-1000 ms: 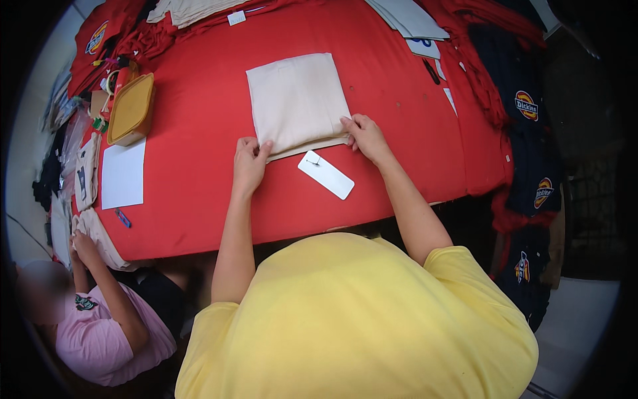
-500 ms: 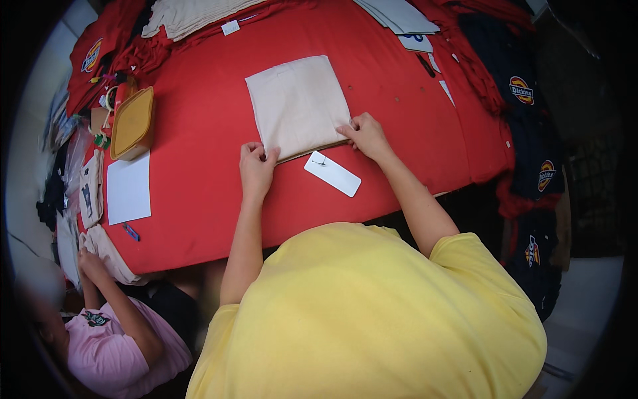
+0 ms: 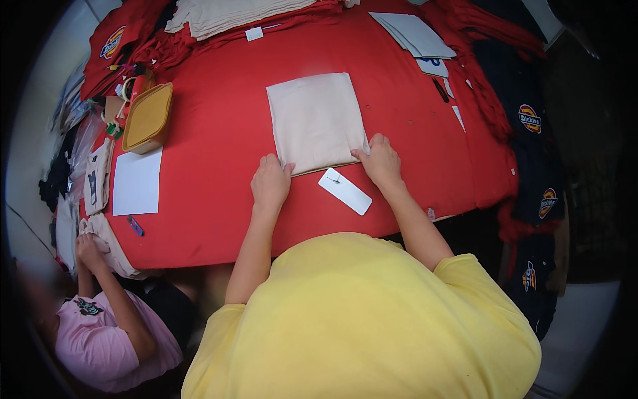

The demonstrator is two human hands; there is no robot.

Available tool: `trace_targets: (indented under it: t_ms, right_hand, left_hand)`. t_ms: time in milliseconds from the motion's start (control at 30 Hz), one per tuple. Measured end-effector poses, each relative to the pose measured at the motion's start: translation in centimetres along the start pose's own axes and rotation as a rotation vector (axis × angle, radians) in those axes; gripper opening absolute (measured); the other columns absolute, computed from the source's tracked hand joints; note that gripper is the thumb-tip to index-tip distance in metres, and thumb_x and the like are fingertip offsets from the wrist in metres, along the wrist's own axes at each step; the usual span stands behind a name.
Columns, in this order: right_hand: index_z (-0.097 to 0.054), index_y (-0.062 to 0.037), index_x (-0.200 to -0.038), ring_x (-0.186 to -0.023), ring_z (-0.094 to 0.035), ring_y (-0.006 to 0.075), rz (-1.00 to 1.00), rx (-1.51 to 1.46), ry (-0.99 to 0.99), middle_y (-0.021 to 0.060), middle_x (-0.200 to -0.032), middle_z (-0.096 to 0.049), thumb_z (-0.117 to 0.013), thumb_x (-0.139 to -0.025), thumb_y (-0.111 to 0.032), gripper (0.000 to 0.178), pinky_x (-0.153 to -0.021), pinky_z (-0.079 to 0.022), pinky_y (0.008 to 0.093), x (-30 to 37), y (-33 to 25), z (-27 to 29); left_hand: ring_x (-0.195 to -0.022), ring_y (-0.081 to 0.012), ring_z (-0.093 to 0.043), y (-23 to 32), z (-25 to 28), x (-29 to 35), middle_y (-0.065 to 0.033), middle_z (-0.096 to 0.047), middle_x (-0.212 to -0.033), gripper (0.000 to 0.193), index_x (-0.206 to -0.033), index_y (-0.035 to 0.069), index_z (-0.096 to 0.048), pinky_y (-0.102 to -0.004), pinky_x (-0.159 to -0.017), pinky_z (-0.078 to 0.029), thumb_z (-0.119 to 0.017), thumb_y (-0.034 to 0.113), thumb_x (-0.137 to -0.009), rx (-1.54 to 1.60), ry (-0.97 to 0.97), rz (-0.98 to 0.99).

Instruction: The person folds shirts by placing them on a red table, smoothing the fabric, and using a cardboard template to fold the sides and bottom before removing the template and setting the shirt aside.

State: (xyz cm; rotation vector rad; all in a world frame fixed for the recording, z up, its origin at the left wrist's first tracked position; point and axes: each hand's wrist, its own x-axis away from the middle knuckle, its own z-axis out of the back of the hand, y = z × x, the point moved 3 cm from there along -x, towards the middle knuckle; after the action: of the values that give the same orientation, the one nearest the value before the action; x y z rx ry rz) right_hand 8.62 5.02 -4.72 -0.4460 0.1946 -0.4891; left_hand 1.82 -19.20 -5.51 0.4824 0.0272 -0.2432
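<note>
In the head view we see the folded cream cloth (image 3: 318,120) at the centre of the frame, flat on the red table covering (image 3: 219,143); our left hand (image 3: 270,181) is at its lower left corner and our right hand (image 3: 382,163) at its lower right corner. Both thumbs meet the near corners, with the fingers bent loosely outside the edges; we cannot tell whether any cloth is pinched between thumb and fingers, since the undersides are hidden.

We judge the step in hand to be squaring the fold; the next move would call for even, light handling at both corners — a one-sided tug could skew the layers.

The cloth looks matte and soft, a near-square with faint creases and a layered lower edge; just below it lies a stiff white tag (image 3: 345,191), oblong, round-cornered, with a dark mark near its upper end. At the left of the frame stands a tub with a smooth amber lid (image 3: 147,118), above a flat white sheet (image 3: 137,183); at the upper left lie ridged, stacked cream cloths (image 3: 229,14); along the right hang dark navy garments (image 3: 525,156).
</note>
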Motion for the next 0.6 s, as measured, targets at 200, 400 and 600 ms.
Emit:
trace_targets:
  t_ms: [200, 400, 600]
  right_hand:
    - [-0.042, -0.0058, -0.104, -0.056, -0.056, 0.0153, -0.121, -0.619, -0.114, 0.0066, -0.068, -0.056, -0.071, -0.084, -0.015, 0.037, -0.047, -0.047, 0.0288, -0.8, -1.2, 1.6]
    - [-0.057, 0.0021, -0.112, -0.062, -0.057, 0.007, 0.164, -1.382, -0.352, 0.0045, -0.082, -0.061, -0.062, -0.091, -0.008, 0.024, -0.051, -0.049, 0.019, -2.0, -5.6, 12.2]
    - [-0.062, -0.005, -0.1, -0.056, -0.051, 0.0028, 0.28, -0.727, -0.409, -0.001, -0.071, -0.058, -0.063, -0.091, -0.018, 0.016, -0.045, -0.04, 0.0165, -4.8, -7.7, 15.7]
  left_hand:
    - [-0.064, -0.0176, -0.061, -1.1, 1.8, 0.3, -0.0099, -0.062, -0.071, 0.021, -0.095, 0.001, -0.053, -0.0294, -0.058, -0.05, -0.065, 0.018, -0.088, 0.718, -0.15, 0.224]
    - [-0.077, -0.0133, -0.064, 0.9, 12.2, -0.8, -0.0108, -0.067, -0.093, 0.025, -0.114, -0.003, -0.061, -0.0263, -0.07, -0.054, -0.054, 0.012, -0.095, 1.357, -0.121, -0.106]
    - [-0.076, -0.0119, -0.064, 1.5, 16.7, -3.4, -0.0085, -0.067, -0.089, 0.023, -0.107, -0.004, -0.062, -0.0231, -0.07, -0.052, -0.061, 0.014, -0.091, 1.169, -0.047, -0.166]
